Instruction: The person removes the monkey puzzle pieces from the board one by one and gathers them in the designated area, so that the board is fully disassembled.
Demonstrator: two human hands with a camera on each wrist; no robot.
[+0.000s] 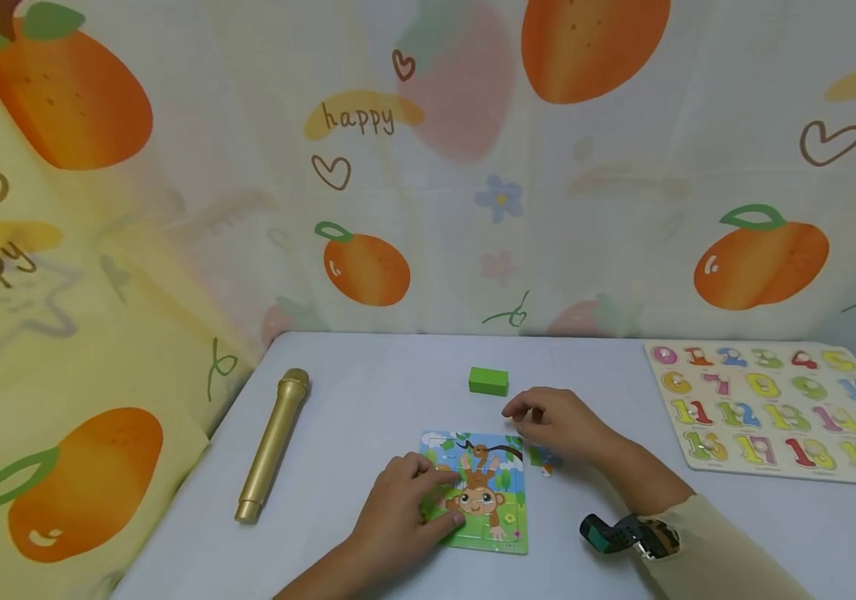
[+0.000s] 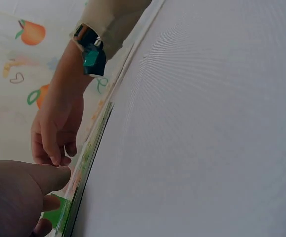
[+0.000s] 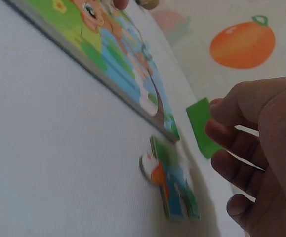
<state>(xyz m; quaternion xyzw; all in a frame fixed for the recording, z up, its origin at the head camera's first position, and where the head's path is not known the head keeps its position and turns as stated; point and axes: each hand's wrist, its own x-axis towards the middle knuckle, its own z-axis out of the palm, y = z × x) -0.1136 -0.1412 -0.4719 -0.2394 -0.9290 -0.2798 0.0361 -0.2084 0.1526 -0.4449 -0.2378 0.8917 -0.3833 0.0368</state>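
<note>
Grip, right hand (image 1: pixel 563 422): fingers loosely bent, holding nothing, raised near a loose jigsaw piece (image 3: pixel 170 173).
Grip, left hand (image 1: pixel 401 508): fingers relaxed over the left side of the monkey jigsaw puzzle (image 1: pixel 480 500); contact cannot be confirmed.
Monkey jigsaw puzzle: flat on white table (image 1: pixel 352 392).
Loose jigsaw piece: just beside the puzzle's right edge.
Green block (image 1: pixel 488 382): beyond the puzzle.

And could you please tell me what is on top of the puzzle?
The left hand is over the left side of the puzzle; what it covers there cannot be seen.
</note>
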